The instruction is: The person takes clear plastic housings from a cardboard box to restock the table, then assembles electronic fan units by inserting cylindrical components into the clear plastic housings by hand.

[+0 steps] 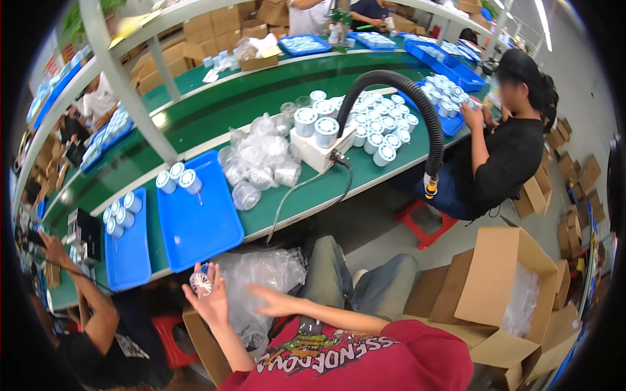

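My left hand (210, 301) is raised in front of my chest and holds a small round white spool (200, 283) by its rim, its flat end facing me. My right hand (274, 303) is open, fingers spread and pointing left, just right of the spool and over a crumpled clear plastic bag (261, 270) on my lap. Beyond my hands, a blue tray (202, 225) on the green bench carries three similar spools (177, 180) at its far end. A narrower blue tray (130, 257) to its left holds several more.
A heap of spools in clear bags (261, 159) and a white box (316, 153) sit mid-bench under a black flexible hose (407, 91). A seated person in black (508, 156) works at right, another person (98, 326) at lower left. Open cardboard boxes (502, 280) stand by my right knee.
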{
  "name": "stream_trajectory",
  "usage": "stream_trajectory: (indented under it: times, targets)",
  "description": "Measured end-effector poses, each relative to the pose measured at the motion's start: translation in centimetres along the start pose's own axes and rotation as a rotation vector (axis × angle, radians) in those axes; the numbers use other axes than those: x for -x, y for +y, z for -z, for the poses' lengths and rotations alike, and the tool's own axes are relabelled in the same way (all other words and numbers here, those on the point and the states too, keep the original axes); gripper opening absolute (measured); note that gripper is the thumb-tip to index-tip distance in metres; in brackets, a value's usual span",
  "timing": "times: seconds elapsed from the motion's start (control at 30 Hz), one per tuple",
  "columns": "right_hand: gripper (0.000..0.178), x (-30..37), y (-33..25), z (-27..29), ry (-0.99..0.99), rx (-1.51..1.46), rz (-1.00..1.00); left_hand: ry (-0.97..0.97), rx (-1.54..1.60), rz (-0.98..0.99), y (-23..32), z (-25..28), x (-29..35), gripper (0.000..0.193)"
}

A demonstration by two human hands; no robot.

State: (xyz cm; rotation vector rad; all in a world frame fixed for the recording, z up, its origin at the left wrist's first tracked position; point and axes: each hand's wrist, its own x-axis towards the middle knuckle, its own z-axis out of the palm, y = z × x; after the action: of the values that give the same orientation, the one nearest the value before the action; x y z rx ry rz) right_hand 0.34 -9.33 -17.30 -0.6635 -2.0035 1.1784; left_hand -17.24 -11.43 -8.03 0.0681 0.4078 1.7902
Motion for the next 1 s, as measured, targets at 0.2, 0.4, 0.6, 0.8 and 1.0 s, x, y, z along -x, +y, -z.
stream_trajectory:
  times: [0.2, 0.4, 0.6, 0.8, 1.0]
  targets:
    - [0.032, -3.9, 2.4, 22.6, 1.186, 0.470, -0.146, -0.047, -0.252, -0.025, -0.6, 1.1, 1.8, 0.056]
    - [0.059, -2.7, 6.4, 37.9, 1.137, 0.950, -0.574, -0.062, -0.290, 0.214, -7.3, 0.7, 0.2, 0.062]
    - [0.051, 0.5, 6.3, 35.1, 1.251, 0.694, -0.167, -0.166, -0.411, 0.300, -9.0, 0.1, 0.4, 0.059]
    - [0.053, 7.6, 5.2, 30.9, 1.528, 0.150, -0.040, -0.051, -0.630, 0.226, -8.6, 1.0, -0.1, 0.061]
    - [0.057, 9.9, 4.4, 34.2, 0.873, -1.888, 0.235, -0.052, -0.869, 0.041, -11.9, -1.5, -0.9, 0.060]
